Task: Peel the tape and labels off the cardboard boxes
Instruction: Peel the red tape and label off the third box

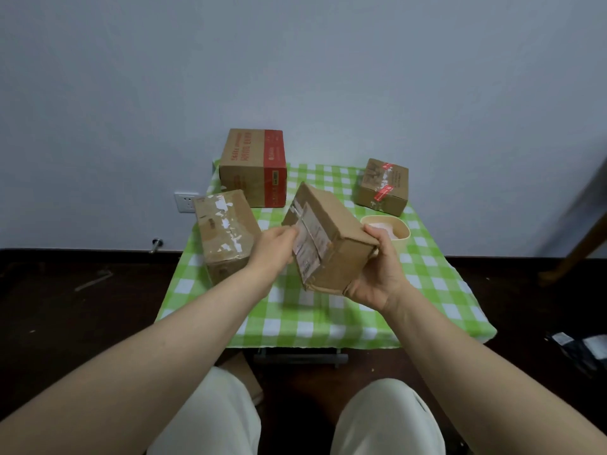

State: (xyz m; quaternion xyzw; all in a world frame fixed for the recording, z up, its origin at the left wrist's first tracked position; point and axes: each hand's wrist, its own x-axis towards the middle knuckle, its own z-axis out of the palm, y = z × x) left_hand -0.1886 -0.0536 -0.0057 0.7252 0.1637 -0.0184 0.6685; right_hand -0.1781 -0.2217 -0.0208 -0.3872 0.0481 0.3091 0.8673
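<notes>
Checked tablecloth (pixel 295 323): beige tub (pixel 406 238) holds pinkish scraps (pixel 385 229).

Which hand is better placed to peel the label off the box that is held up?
The left hand. Its fingers pinch the label at its edge, while the right hand grips the box and holds it tilted.

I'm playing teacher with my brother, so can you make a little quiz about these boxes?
1. True or false: the held box rests flat on the table.
2. Which hand pinches its label: A left, B right?
3. How many other boxes stand on the table?
Key: 1 false. 2 A, the left hand; the right hand holds the box. 3 three: red-sided box, small taped box, scuffed box.
</notes>
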